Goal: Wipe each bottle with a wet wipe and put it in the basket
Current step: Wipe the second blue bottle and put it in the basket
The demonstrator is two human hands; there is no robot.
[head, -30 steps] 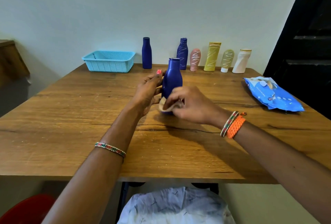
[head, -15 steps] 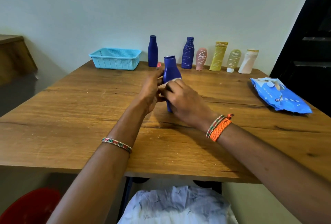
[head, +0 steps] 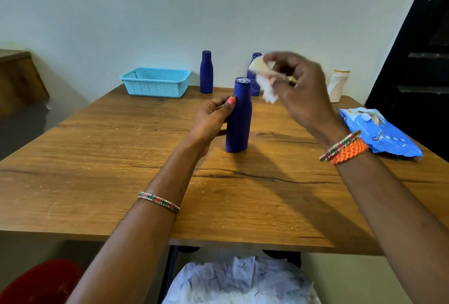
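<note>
Bottle (head: pixel 238 115) upright mid-table (head: pixel 97 158), our left hand (head: pixel 212 119) wrapped round its side. Right hand (head: pixel 297 85), blurred, apparently pinches the wipe (head: pixel 263 80) above it. Risk: one-handed lift toward the basket (head: pixel 155 82) could slip if the surface is wet.

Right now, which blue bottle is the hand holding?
The nearest blue bottle, mid-table: the left hand grips it. The other two blue ones stand untouched by the wall.
</note>
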